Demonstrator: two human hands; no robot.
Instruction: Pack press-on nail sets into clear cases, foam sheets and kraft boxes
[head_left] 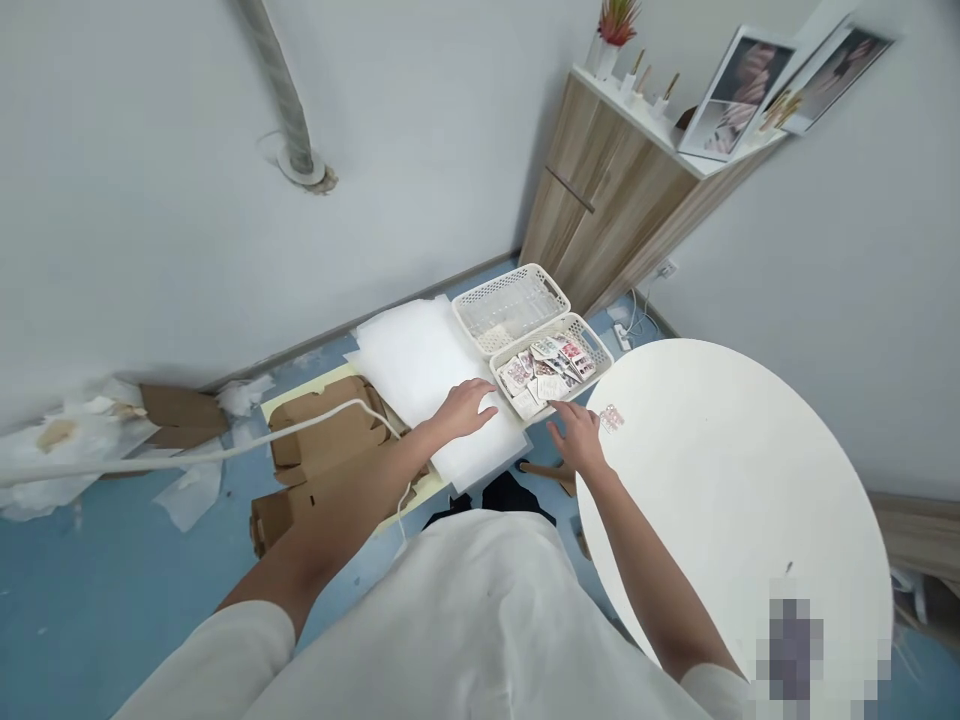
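- Masked by coarse pixels: part of the round table (697,460).
- Too small to read: print on the packets (551,365), heaped in the front basket (598,342), between and just beyond both hands.
- Right hand (579,437): palm hidden, thumb and forefinger parted around nothing visible, fingertips at the near rim; cannot tell contact.
- Left hand (463,408): relaxed, holding nothing, above white sheets (416,355), just left of the basket.

The nearer basket (594,341) looks plastic, the tabletop (727,470) smooth and matt, the cabinet (619,180) wood-grained.
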